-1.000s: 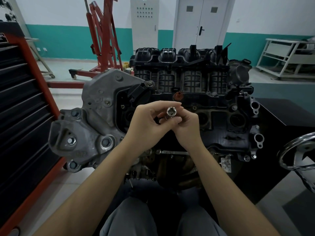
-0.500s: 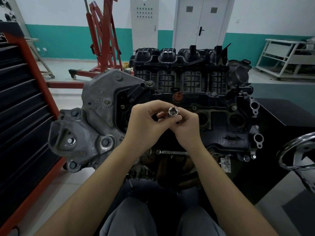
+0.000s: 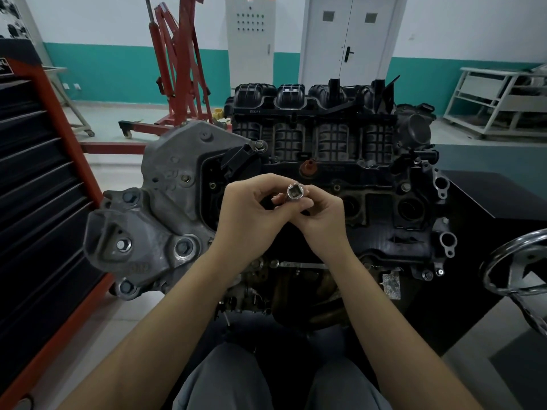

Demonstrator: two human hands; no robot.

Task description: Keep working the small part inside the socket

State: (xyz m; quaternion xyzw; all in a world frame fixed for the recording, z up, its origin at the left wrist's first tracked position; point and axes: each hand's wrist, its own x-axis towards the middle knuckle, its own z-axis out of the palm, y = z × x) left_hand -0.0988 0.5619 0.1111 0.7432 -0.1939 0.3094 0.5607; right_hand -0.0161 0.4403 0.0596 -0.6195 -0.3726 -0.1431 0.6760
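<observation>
Your left hand (image 3: 251, 214) and right hand (image 3: 321, 216) pinch the socket (image 3: 294, 192) by fingertips; loosen and it could drop into the engine (image 3: 370, 184) at six o'clock.

A small shiny metal socket (image 3: 294, 193) is held up in front of the big dark engine (image 3: 340, 161). It is round like a short tube, and its open end, with a square hole inside, is turned toward the camera. It is pinched between the fingertips of the left hand (image 3: 251, 214) and the right hand (image 3: 322, 217). It is seen just below the small orange cap on the engine.
</observation>
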